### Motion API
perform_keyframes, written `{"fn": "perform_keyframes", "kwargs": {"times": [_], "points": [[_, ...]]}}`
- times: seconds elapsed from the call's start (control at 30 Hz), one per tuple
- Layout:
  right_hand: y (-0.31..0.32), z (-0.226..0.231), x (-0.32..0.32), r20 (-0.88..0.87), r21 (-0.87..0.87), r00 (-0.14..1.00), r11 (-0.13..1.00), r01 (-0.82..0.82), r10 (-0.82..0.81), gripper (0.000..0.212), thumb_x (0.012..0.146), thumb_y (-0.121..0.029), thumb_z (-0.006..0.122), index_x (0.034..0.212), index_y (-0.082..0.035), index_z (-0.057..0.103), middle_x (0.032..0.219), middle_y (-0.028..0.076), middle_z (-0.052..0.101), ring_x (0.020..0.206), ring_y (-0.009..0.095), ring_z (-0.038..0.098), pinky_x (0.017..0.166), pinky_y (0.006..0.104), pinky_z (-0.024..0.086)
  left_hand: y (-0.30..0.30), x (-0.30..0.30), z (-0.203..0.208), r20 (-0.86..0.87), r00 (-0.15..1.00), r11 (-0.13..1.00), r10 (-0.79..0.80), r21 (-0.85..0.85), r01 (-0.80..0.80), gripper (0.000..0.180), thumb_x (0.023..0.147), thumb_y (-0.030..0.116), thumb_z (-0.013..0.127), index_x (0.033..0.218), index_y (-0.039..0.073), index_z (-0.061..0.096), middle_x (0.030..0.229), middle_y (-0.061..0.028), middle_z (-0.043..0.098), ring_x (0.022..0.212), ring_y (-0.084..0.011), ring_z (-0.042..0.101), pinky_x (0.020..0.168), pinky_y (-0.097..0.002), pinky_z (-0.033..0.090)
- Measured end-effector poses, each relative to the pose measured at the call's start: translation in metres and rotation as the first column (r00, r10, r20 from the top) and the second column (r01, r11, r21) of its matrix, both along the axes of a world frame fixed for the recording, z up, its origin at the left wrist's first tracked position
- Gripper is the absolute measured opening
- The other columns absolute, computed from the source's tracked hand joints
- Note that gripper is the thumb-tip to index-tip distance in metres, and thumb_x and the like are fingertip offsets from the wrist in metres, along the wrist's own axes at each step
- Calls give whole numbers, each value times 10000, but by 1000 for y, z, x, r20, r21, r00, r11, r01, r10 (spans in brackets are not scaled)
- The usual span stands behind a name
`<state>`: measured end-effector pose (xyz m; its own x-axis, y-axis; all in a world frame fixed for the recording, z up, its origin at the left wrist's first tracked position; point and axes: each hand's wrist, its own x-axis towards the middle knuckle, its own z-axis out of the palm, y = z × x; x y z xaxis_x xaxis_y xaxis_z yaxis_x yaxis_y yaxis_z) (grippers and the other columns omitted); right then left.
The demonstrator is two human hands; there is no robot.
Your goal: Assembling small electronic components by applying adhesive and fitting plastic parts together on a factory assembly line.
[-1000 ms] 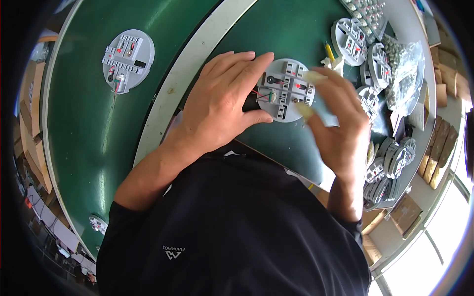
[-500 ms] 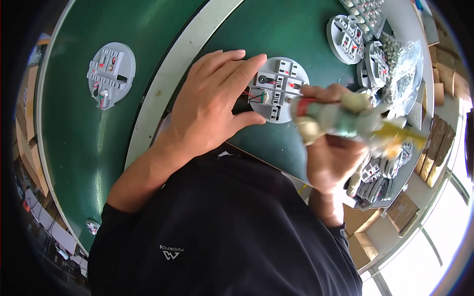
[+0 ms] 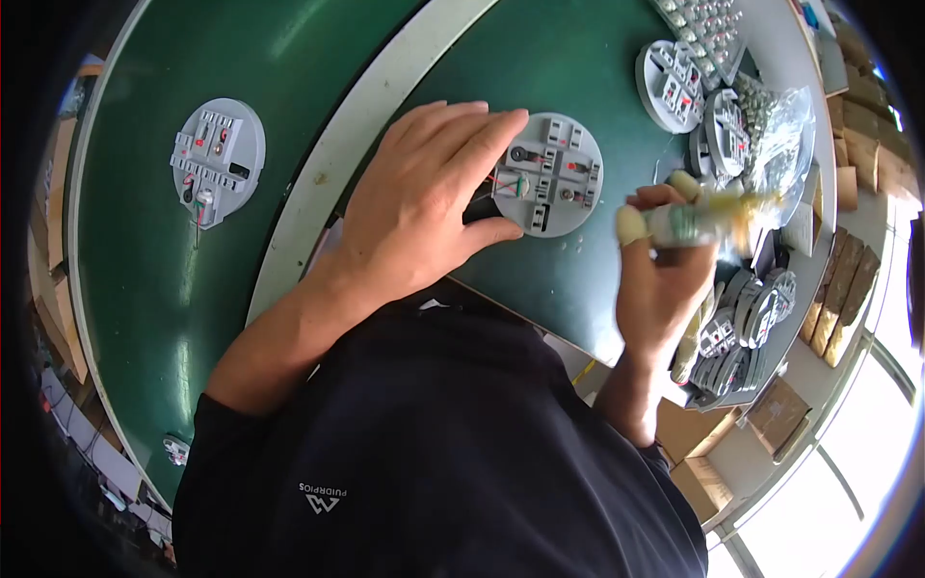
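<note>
A round grey plastic disc (image 3: pixel 551 178) lies on the green tabletop in front of me. It carries small raised housings, red and black parts, and thin red wires on its left side. My left hand (image 3: pixel 409 197) is held round the disc's left edge, thumb at the near rim and forefinger at the far rim. To the right of the disc, my right hand (image 3: pixel 660 279) grips a tape-wrapped cylindrical tool (image 3: pixel 679 226) with pale, greenish and yellow parts. Motion blurs the tool, so its exact kind is unclear. Cream finger cots cover my right thumb and a fingertip.
Another grey disc (image 3: pixel 220 159) lies on the green surface beyond the pale curved rail (image 3: pixel 332 159). At the right stand more discs (image 3: pixel 672 87), a clear bag (image 3: pixel 782 144) of small parts, a tray (image 3: pixel 718 34) of parts and stacked discs (image 3: pixel 742 337).
My right hand has drawn the tool away from the disc toward the right, uncovering the disc's right side. My left hand has stayed at the disc's left edge.
</note>
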<state>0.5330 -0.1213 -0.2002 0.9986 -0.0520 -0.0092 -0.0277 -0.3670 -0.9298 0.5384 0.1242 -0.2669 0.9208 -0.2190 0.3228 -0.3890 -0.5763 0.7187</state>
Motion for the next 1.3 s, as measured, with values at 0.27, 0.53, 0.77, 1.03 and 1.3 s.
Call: {"fn": "perform_keyframes", "kwargs": {"times": [0.27,0.53,0.77,1.03,1.3], "points": [[-37,7,33,18,-718,969,678,-160,248,816,857,-46,882,1596,-4,539,1520,215,650,1400,353,623,1193,452,492,-36,21,19,147,989,999,10,43,-17,548,713,173,989,1207,74,774,1197,-72,747,1269,-328,660,1089,-490,515],[-6,-44,49,71,-583,824,694,-423,562,1181,703,-304,1001,1671,36,417,1649,275,506,1552,488,463,1315,551,360,-56,45,11,211,970,991,-123,77,109,136,779,104,858,892,79,787,1036,-33,730,1129,-299,687,996,-463,528],[-8,-52,50,237,-485,833,804,-344,500,1179,685,-389,988,1641,36,445,1608,292,526,1533,493,478,1299,580,374,-50,52,30,132,947,948,-294,170,271,83,829,84,839,905,69,810,1015,-40,737,1095,-303,696,969,-458,524],[-12,-48,54,257,-468,798,793,-391,545,1128,681,-328,983,1617,33,467,1593,280,539,1512,487,498,1283,575,393,-64,52,34,169,973,969,-156,219,117,107,831,100,838,934,75,827,1044,-33,754,1086,-299,702,972,-461,522],[-1,-54,54,224,-529,825,776,-345,519,1127,662,-282,974,1617,34,467,1599,281,534,1507,487,500,1278,571,399,-61,42,22,179,982,988,-63,149,36,107,830,116,836,930,80,824,1054,-15,755,1103,-284,707,988,-466,519]]}}
